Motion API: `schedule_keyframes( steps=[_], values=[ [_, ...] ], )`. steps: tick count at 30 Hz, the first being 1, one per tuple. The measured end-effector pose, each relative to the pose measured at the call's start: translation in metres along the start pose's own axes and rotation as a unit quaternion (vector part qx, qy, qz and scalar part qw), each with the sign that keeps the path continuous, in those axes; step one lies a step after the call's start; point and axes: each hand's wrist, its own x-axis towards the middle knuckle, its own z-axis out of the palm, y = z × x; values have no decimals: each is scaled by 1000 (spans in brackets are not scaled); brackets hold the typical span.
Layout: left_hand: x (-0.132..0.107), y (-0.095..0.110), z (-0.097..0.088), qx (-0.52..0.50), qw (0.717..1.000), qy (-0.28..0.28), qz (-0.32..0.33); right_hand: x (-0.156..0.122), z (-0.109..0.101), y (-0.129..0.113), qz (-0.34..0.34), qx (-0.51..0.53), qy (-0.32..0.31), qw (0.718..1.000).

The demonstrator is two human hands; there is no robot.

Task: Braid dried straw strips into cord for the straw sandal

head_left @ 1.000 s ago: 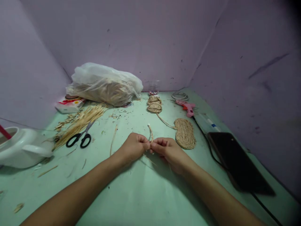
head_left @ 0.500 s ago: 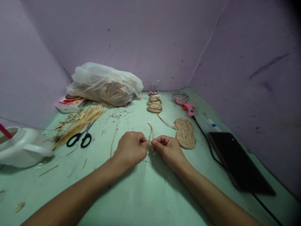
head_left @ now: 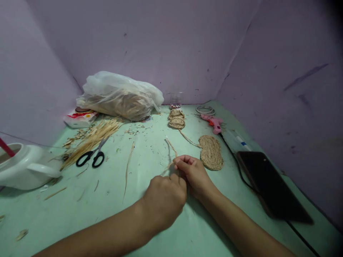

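Note:
My right hand [head_left: 193, 174] pinches a thin twisted straw-coloured fibre strand [head_left: 172, 145] between thumb and fingertips. One end of the strand sticks up and away from me, and a loose wisp runs off to the left. My left hand [head_left: 166, 198] is closed just below and nearer to me, knuckles up; whatever its fingers hold is hidden. Right of my hands lies a flat, sole-shaped coil of braided cord [head_left: 211, 153]. A thin braid links it to a smaller cord bundle [head_left: 177, 121] farther back. Left of my hands lies a single loose fibre [head_left: 129, 162].
Black-handled scissors [head_left: 91, 157] rest by a pile of dry fibres [head_left: 98, 137]. A white pot [head_left: 34, 166] stands at far left, a plastic bag [head_left: 120, 94] behind. On the right are a pink glue gun [head_left: 213, 122], its black cord [head_left: 238, 164] and a dark phone [head_left: 273, 185].
My left hand has moved toward me and slightly right, away from the pinch point. The strand's upper end now leans more to the left. My right hand has stayed nearly in place.

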Motion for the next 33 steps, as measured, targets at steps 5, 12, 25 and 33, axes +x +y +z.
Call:
schedule_keyframes(
  steps=[5,12,25,33],
  values=[
    [15,-21,-24,-293,916,57,-268,0,0,-1,7,-3,-6,1000],
    [29,-52,-14,-659,644,-136,-364,-3,3,0,-13,-10,-75,997],
    [29,-61,-9,-610,705,-131,-337,-4,1,-4,-99,-201,-101,969],
    [28,-61,2,-557,765,-90,-310,-1,-14,-12,-181,-388,-95,899]
  ],
)
